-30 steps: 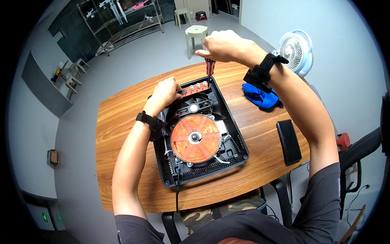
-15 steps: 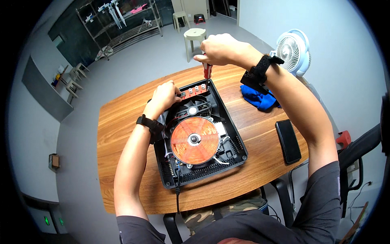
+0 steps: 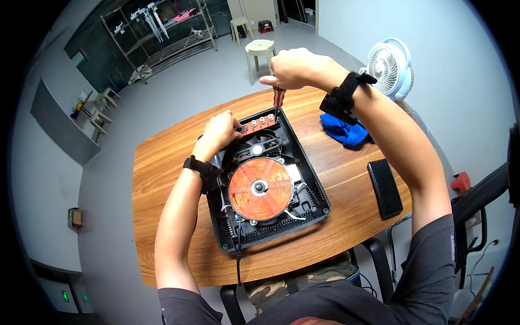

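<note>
The right hand (image 3: 295,67) is wrapping tight around a screwdriver (image 3: 278,103), hiding the top of its red handle. The screwdriver is standing upright, tip pointing down onto the small red board (image 3: 259,125). The left hand (image 3: 219,132) is pressing on the open black cooker (image 3: 265,189), fingertips hidden, near the table's (image 3: 162,216) far edge.

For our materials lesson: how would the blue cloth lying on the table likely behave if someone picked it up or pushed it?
The blue cloth lies crumpled in soft folds, so it is probably floppy and would droop when lifted. It looks thin, so likely light. Pushed across the wooden table, it would probably bunch up rather than slide whole or roll.
</note>
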A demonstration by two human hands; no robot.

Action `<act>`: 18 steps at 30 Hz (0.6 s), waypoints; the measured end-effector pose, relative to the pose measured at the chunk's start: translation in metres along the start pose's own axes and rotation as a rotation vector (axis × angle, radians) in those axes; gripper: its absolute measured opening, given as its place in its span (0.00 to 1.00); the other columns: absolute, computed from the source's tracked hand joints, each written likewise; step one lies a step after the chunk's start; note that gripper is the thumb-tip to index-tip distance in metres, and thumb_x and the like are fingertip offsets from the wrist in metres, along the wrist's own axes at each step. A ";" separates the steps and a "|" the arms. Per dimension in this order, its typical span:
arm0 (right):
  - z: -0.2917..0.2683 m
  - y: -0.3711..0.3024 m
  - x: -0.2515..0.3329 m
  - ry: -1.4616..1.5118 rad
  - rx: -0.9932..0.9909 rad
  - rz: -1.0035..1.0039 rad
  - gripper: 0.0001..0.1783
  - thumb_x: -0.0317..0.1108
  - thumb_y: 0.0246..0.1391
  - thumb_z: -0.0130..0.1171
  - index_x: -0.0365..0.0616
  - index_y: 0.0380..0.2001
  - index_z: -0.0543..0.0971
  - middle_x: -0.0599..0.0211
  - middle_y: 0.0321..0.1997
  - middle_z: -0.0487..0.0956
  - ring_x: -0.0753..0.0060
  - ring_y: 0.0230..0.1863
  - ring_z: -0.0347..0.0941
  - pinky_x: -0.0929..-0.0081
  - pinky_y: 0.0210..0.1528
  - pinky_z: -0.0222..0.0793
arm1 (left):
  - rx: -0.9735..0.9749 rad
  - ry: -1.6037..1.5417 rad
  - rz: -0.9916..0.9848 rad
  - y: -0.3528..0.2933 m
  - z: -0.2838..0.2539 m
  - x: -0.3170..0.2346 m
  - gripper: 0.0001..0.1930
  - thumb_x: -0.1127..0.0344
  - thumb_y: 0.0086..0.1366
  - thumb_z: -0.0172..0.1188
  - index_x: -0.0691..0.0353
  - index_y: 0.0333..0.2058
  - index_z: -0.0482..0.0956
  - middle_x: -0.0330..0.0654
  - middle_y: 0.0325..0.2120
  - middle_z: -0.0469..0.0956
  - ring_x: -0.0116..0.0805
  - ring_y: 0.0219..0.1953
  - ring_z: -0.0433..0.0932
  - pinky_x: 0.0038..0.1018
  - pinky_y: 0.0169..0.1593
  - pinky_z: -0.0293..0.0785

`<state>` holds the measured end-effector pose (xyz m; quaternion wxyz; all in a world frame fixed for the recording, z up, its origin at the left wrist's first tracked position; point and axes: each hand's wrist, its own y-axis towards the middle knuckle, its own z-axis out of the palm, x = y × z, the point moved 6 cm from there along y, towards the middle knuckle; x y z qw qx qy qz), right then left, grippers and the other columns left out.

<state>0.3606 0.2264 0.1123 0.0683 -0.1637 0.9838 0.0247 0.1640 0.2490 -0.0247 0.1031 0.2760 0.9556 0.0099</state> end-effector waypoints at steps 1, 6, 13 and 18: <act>-0.002 -0.003 0.001 0.033 -0.019 -0.004 0.26 0.53 0.61 0.55 0.37 0.41 0.78 0.47 0.32 0.84 0.45 0.37 0.82 0.51 0.45 0.77 | 0.013 -0.002 -0.008 0.000 0.001 0.002 0.17 0.62 0.51 0.75 0.59 0.41 0.89 0.50 0.40 0.80 0.53 0.47 0.80 0.43 0.53 0.76; -0.005 -0.010 0.002 0.097 -0.024 -0.097 0.25 0.51 0.58 0.57 0.39 0.47 0.73 0.46 0.39 0.84 0.44 0.42 0.82 0.49 0.46 0.76 | 0.016 -0.017 -0.004 0.001 0.000 0.000 0.17 0.63 0.51 0.74 0.59 0.42 0.89 0.51 0.40 0.80 0.53 0.47 0.79 0.43 0.53 0.75; 0.000 0.003 0.018 0.101 -0.074 -0.140 0.22 0.50 0.61 0.57 0.39 0.38 0.83 0.48 0.33 0.85 0.46 0.40 0.83 0.54 0.46 0.79 | 0.030 0.000 -0.012 -0.001 0.002 -0.001 0.18 0.63 0.52 0.74 0.59 0.42 0.89 0.52 0.40 0.80 0.53 0.47 0.79 0.43 0.53 0.75; 0.000 0.008 0.022 0.083 -0.050 -0.081 0.25 0.54 0.62 0.56 0.40 0.40 0.84 0.50 0.36 0.86 0.45 0.40 0.83 0.54 0.48 0.80 | 0.013 -0.006 0.021 -0.001 0.001 0.001 0.18 0.60 0.53 0.74 0.60 0.42 0.89 0.52 0.40 0.80 0.53 0.47 0.79 0.41 0.53 0.75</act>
